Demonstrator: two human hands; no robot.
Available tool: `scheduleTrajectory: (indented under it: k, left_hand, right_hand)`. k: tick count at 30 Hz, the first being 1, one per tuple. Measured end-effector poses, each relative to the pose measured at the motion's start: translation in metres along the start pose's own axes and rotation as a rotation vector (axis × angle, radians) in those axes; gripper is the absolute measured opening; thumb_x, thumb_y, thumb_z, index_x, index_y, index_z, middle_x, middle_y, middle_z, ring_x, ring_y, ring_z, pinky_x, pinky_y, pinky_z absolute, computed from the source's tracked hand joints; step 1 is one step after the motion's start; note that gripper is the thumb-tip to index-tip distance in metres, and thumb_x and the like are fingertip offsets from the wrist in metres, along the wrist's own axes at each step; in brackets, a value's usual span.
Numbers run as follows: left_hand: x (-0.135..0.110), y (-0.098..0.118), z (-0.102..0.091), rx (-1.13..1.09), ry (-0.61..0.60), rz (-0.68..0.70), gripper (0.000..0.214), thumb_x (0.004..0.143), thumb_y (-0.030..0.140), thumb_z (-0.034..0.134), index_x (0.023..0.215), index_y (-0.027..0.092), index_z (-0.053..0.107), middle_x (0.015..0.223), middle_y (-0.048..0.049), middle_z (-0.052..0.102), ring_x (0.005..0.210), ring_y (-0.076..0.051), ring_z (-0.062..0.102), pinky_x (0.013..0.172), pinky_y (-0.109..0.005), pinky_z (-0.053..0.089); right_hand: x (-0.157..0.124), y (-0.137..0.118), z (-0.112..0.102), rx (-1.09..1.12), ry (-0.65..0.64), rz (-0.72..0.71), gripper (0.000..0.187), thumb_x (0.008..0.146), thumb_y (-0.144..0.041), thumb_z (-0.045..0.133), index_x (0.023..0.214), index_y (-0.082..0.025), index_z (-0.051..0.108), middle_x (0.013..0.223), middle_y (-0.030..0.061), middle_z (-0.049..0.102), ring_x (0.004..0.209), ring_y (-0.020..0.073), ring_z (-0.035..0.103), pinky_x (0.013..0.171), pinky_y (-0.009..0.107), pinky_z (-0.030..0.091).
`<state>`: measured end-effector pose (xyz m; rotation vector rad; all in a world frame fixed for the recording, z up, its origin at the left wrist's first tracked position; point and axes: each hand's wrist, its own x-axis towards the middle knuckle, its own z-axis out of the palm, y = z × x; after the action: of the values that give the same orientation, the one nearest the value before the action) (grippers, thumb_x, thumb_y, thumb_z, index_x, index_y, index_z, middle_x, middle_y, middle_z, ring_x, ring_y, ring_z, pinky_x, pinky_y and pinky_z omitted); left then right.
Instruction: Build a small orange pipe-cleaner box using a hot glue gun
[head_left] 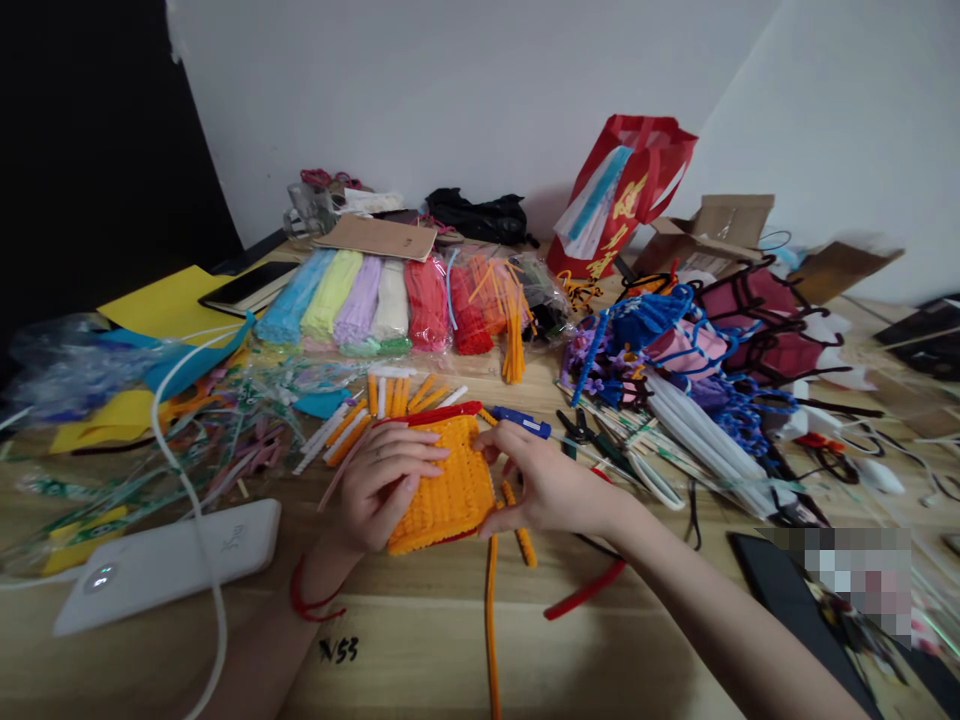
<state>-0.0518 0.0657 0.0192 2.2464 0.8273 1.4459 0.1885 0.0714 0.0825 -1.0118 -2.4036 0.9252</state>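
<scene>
An orange woven panel [450, 487] made of pipe cleaners, with red along its top and lower edges, is held tilted just over the table. My left hand [386, 485] grips its left side, fingers lying across the front face. On the right edge my right hand [536, 475] has its thumb low and fingers high, closed on the panel. A long orange pipe cleaner [492, 625] runs from below the panel toward the front edge. Near my right hand lie a short orange piece [523, 530], a red pipe cleaner [585, 592] and a blue-handled tool [521, 421].
Bagged pipe cleaner bundles [360, 300] lie behind, with cut orange and white pieces [390, 393] closer. Left are a white power bank [172, 560] and its cable [176, 465]. Right are pliers [592, 435], blue-and-purple craft pieces [675, 340], a red bag [600, 200] and a dark phone [795, 610].
</scene>
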Motion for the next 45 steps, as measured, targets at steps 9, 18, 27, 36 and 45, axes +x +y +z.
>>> scheduleTrajectory:
  k: [9, 18, 27, 36, 45]
  left_hand:
    - [0.0, 0.001, -0.001, -0.002, 0.013, 0.01, 0.024, 0.084, 0.011, 0.049, 0.088, 0.022, 0.069, 0.096, -0.0028, 0.075, 0.102, -0.022, 0.065, 0.096, -0.046, 0.043]
    - [-0.001, -0.001, -0.001, 0.007, 0.01, 0.003, 0.023, 0.084, 0.012, 0.05, 0.089, 0.023, 0.069, 0.098, -0.0026, 0.074, 0.103, -0.022, 0.064, 0.097, -0.046, 0.042]
    - [0.0, -0.002, -0.001, 0.015, 0.004, 0.003, 0.023, 0.085, 0.013, 0.048, 0.089, 0.023, 0.069, 0.097, -0.0029, 0.074, 0.103, -0.022, 0.064, 0.097, -0.047, 0.042]
    - [-0.001, -0.002, -0.002, 0.026, -0.005, -0.006, 0.022, 0.083, 0.013, 0.051, 0.09, 0.024, 0.069, 0.099, -0.003, 0.074, 0.104, -0.023, 0.064, 0.099, -0.047, 0.042]
    - [-0.001, -0.001, -0.002, 0.017, -0.012, -0.016, 0.022, 0.082, 0.012, 0.052, 0.09, 0.023, 0.069, 0.099, -0.0025, 0.074, 0.105, -0.022, 0.064, 0.098, -0.046, 0.042]
  right_hand:
    - [0.01, -0.004, -0.006, -0.09, -0.035, -0.062, 0.064, 0.059, -0.051, 0.083, 0.105, -0.017, 0.054, 0.096, 0.0046, 0.056, 0.081, 0.0179, 0.056, 0.073, 0.03, 0.05]
    - [0.004, -0.003, 0.0, -0.027, 0.002, 0.017, 0.075, 0.061, -0.048, 0.084, 0.118, -0.018, 0.046, 0.112, 0.0098, 0.055, 0.097, 0.0221, 0.058, 0.081, 0.034, 0.051]
    - [0.016, -0.005, -0.01, -0.155, -0.063, -0.042, 0.075, 0.056, -0.054, 0.084, 0.112, -0.015, 0.054, 0.101, 0.0078, 0.057, 0.088, 0.0224, 0.058, 0.079, 0.035, 0.05]
    - [0.006, 0.005, -0.004, -0.037, 0.016, -0.029, 0.078, 0.056, -0.053, 0.084, 0.118, -0.019, 0.051, 0.114, 0.0101, 0.058, 0.104, 0.0247, 0.057, 0.09, 0.037, 0.048]
    - [0.011, 0.001, -0.008, -0.032, -0.039, -0.024, 0.082, 0.057, -0.049, 0.085, 0.123, -0.018, 0.047, 0.115, 0.0102, 0.058, 0.103, 0.0238, 0.058, 0.087, 0.035, 0.048]
